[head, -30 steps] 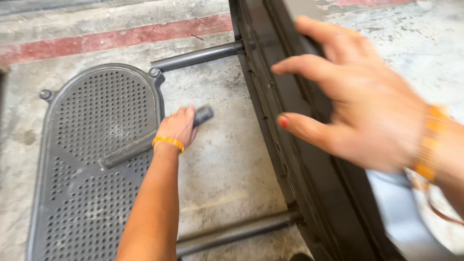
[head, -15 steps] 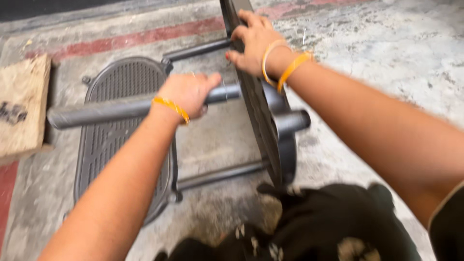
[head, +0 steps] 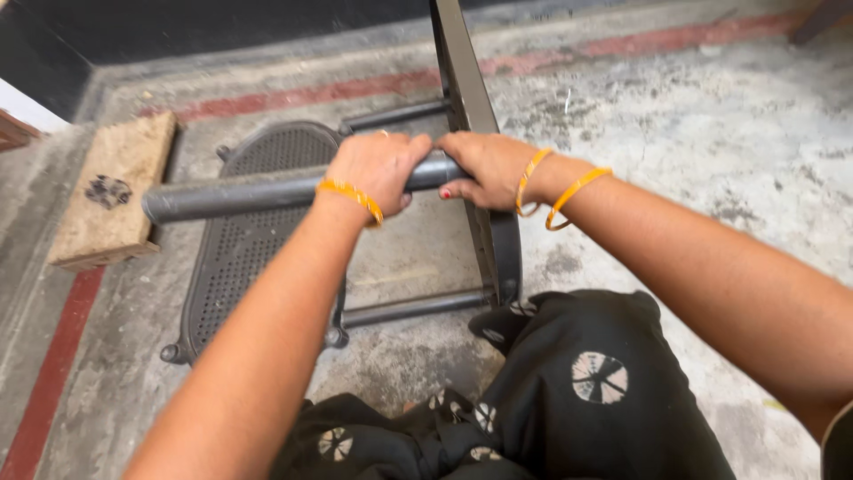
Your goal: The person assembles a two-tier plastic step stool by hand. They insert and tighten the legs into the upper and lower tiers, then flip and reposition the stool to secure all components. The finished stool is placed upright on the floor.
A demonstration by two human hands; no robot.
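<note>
The left hand (head: 378, 169) is closed around the dark grey tube (head: 249, 196), near the end that meets the upright black frame (head: 471, 133); the right hand (head: 489, 169) holds the same tube just beside the frame, fingers wrapped; the free end of the tube points away from the frame, above the perforated seat panel (head: 258, 240) on the concrete floor (head: 675, 151); a wooden block (head: 111, 200) lies beyond the panel, far from the frame
</note>
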